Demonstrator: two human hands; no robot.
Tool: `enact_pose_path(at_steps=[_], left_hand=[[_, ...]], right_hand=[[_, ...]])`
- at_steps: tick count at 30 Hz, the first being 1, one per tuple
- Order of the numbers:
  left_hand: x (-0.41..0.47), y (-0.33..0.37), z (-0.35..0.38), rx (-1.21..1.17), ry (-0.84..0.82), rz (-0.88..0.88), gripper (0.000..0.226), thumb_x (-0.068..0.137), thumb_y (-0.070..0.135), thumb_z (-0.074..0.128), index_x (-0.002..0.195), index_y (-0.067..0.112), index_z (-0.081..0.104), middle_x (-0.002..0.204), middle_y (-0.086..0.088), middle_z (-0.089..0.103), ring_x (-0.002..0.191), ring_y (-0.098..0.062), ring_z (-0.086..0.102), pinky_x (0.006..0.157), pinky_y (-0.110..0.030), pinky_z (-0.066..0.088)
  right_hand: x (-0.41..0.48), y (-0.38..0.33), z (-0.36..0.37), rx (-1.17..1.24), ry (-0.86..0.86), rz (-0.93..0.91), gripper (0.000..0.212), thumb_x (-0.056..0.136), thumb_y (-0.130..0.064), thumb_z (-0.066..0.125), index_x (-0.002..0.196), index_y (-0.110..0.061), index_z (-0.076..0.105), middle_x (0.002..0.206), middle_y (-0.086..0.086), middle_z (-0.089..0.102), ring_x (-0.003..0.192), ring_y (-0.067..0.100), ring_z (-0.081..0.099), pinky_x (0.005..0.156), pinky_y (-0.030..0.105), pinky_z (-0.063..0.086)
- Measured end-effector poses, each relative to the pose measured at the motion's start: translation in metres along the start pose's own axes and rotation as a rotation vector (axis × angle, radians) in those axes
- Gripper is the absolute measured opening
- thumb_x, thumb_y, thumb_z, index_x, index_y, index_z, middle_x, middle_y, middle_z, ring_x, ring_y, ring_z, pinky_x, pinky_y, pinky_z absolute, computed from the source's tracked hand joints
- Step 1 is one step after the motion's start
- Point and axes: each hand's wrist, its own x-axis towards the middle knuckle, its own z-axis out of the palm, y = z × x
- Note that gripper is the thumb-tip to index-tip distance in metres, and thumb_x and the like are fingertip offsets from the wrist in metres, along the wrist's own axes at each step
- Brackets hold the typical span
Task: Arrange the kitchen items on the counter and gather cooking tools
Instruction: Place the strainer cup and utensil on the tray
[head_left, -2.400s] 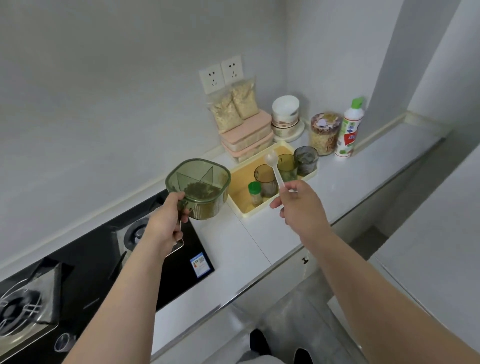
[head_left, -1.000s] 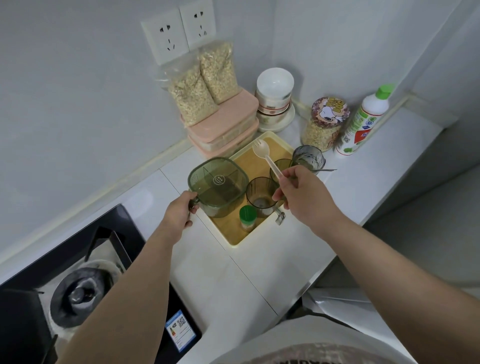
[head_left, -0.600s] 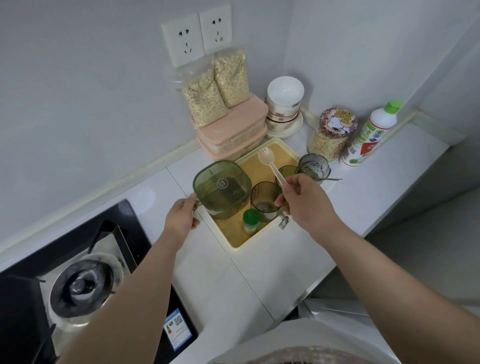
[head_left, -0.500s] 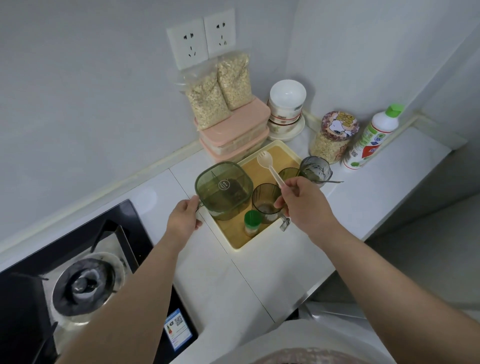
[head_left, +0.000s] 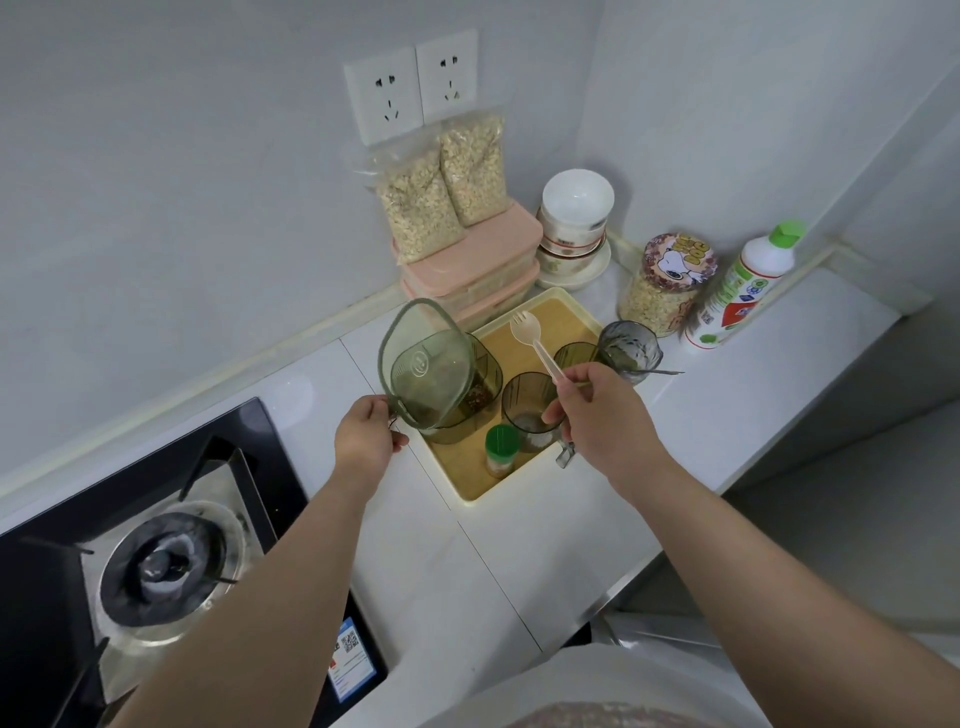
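Both hands work at the cream rectangular plastic tray (head_left: 463, 468) on the white tabletop (head_left: 519, 551).
The left hand (head_left: 366, 439) has its grip clamped on the side handle of the translucent green square plastic container (head_left: 484, 391), which is in the tray just right of that grip, with its lid (head_left: 423, 375) tilted up. The right hand (head_left: 597, 418) pinches a white plastic spork (head_left: 525, 328), whose head points away beyond the grip.

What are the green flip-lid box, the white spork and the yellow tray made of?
The green box looks like tinted see-through plastic, glossy; its contents show through the walls. The spork in the right hand seems to be thin, slightly translucent white plastic. The tray has a smooth cream rim, likely plastic; its matte tan floor might be wood or bamboo, unclear.
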Motion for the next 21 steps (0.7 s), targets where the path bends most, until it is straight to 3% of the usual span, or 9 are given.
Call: enact_pose_path(at_steps=[3,7,11,14,17,21], left_hand=[[0.002,-0.004,-0.001,-0.043,-0.001,-0.008,0.027,0.105,0.007,0.032,0.106,0.009,0.060,0.103,-0.009,0.068,0.057,-0.022,0.056,0.060,-0.030,0.050],[0.002,-0.005,0.001,-0.078,0.017,-0.029,0.028,0.106,0.007,0.031,0.112,0.004,0.058,0.099,-0.011,0.066,0.054,-0.021,0.054,0.056,-0.027,0.048],[0.004,-0.003,0.000,-0.097,0.029,-0.074,0.030,0.102,-0.004,0.031,0.105,0.005,0.060,0.093,-0.009,0.065,0.059,-0.022,0.055,0.054,-0.027,0.049],[0.007,-0.001,-0.002,-0.179,0.016,-0.106,0.032,0.096,-0.010,0.029,0.093,0.000,0.059,0.085,-0.015,0.059,0.063,-0.027,0.051,0.043,-0.018,0.046],[0.004,0.000,-0.005,-0.249,0.035,-0.149,0.032,0.097,-0.005,0.033,0.086,0.004,0.061,0.084,-0.015,0.061,0.064,-0.027,0.054,0.049,-0.024,0.048],[0.004,0.000,-0.009,-0.432,0.010,-0.215,0.030,0.095,-0.006,0.036,0.085,0.002,0.063,0.083,-0.016,0.062,0.065,-0.029,0.056,0.053,-0.030,0.052]], right_hand=[[0.002,0.001,0.000,-0.001,0.005,0.000,0.014,0.104,-0.027,0.047,0.111,-0.020,0.057,0.080,-0.001,0.072,0.062,0.014,0.057,0.059,0.034,0.054],[0.007,0.000,0.000,-0.030,0.012,-0.005,0.015,0.104,-0.028,0.046,0.111,-0.021,0.058,0.079,-0.003,0.072,0.063,0.010,0.058,0.054,0.027,0.052],[0.016,-0.003,0.002,-0.060,0.009,-0.014,0.015,0.104,-0.026,0.048,0.111,-0.020,0.059,0.081,-0.004,0.072,0.063,0.009,0.058,0.056,0.025,0.047],[0.025,-0.005,0.004,-0.106,0.012,-0.041,0.015,0.103,-0.026,0.049,0.111,-0.019,0.059,0.081,-0.006,0.072,0.062,0.005,0.059,0.058,0.021,0.045],[0.033,-0.006,0.006,-0.159,0.008,-0.067,0.013,0.103,-0.027,0.050,0.110,-0.021,0.059,0.079,-0.008,0.072,0.060,0.003,0.059,0.053,0.018,0.044],[0.045,-0.009,0.009,-0.222,0.004,-0.097,0.015,0.101,-0.029,0.053,0.105,-0.017,0.062,0.078,-0.008,0.073,0.066,0.006,0.064,0.068,0.027,0.055]])
